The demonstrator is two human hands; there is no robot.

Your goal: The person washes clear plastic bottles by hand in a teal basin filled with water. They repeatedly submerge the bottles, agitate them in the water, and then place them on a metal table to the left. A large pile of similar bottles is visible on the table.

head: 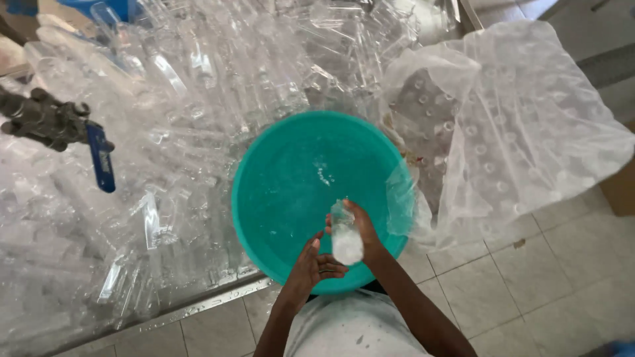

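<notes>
My right hand grips a small clear plastic bottle with white foam inside, held upright over the near rim of a teal basin. My left hand sits just below and left of the bottle, fingers curled, close to the bottle's base. The basin holds water with a few bubbles.
A large heap of clear plastic bottles covers the surface left of and behind the basin. A clear plastic bag filled with more bottles lies at the right. A grey tap with a blue lever sticks out at the left. Tiled floor lies below.
</notes>
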